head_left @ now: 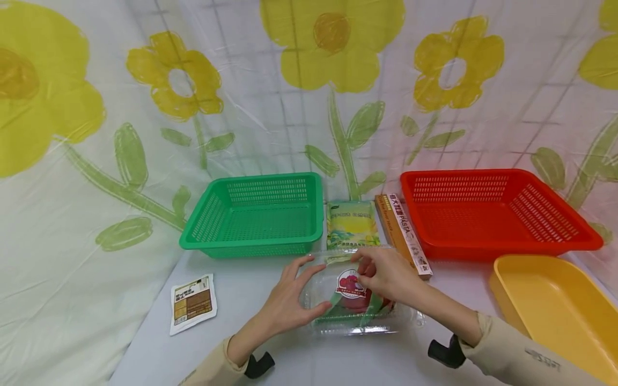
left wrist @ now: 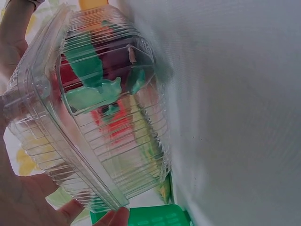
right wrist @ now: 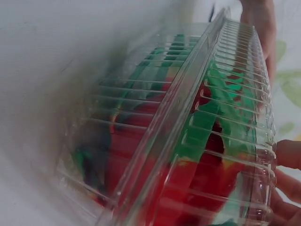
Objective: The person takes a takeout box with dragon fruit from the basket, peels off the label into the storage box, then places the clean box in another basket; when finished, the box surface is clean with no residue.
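Note:
A clear plastic clamshell box [head_left: 333, 311] lies on the table, lid down over red and green contents [left wrist: 113, 89]. A round red-and-white sticker [head_left: 351, 284] is on the lid. My left hand [head_left: 287, 300] spans the box's left side with fingers and thumb spread; in the left wrist view, fingertips [left wrist: 120, 216] touch the rim. My right hand [head_left: 386, 273] is over the lid with bent fingers close to the sticker; in the right wrist view, its fingers [right wrist: 288, 183] are at the ridged lid.
Behind the box are a yellow-green packet [head_left: 352, 222] and a long pasta box [head_left: 405, 236]. A green basket [head_left: 251, 244] stands back left, a red basket [head_left: 502, 244] back right, and a yellow bin [head_left: 555, 300] at right. A small brown-and-white pouch [head_left: 193, 304] lies at left.

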`<state>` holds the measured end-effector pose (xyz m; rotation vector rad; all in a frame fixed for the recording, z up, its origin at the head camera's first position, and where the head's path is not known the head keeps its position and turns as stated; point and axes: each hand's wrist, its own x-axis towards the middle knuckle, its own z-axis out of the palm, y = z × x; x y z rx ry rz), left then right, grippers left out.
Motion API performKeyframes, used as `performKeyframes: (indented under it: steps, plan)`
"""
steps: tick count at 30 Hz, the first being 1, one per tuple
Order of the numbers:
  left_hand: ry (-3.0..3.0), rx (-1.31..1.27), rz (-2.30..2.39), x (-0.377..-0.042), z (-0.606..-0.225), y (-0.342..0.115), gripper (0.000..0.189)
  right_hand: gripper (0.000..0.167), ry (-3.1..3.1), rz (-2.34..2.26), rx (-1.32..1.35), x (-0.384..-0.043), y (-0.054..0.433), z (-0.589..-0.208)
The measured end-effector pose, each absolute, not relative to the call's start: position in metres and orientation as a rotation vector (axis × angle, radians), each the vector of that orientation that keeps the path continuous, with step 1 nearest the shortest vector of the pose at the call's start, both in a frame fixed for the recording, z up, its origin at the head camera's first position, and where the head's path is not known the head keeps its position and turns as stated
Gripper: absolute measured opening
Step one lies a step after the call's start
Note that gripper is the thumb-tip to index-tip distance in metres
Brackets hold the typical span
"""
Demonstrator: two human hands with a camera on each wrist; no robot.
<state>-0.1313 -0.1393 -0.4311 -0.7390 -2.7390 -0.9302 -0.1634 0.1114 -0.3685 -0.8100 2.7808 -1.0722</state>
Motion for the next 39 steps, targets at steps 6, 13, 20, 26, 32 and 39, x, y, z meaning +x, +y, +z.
performKeyframes:
  steps: [6,13,20,26,32,39]
  plan:
    - [-2.748,-0.736,-0.952,-0.132,-0.431,-0.138,0.071,0.027,2.73,-1.164,-0.784,-0.164,0.112,-0.369]
    - [-2.753,-0.729,-0.969,-0.131,-0.431,-0.139,0.071,0.024,2.683,-1.253,-0.797,-0.158,0.112,-0.367]
    - [-2.743,-0.738,-0.943,-0.133,-0.432,-0.14,0.071,0.023,2.695,-1.308,-0.803,-0.157,0.122,-0.358]
    - [-2.744,-0.739,-0.938,-0.133,-0.432,-0.14,0.072,0.019,2.698,-1.361,-0.835,-0.162,0.139,-0.358]
    - [-2.739,-0.739,-0.935,-0.133,-0.432,-0.141,0.073,0.02,2.728,-1.37,-0.792,-0.162,0.156,-0.355]
    - [-2.736,-0.735,-0.939,-0.131,-0.433,-0.142,0.071,0.024,2.783,-1.366,-0.645,-0.159,0.185,-0.353]
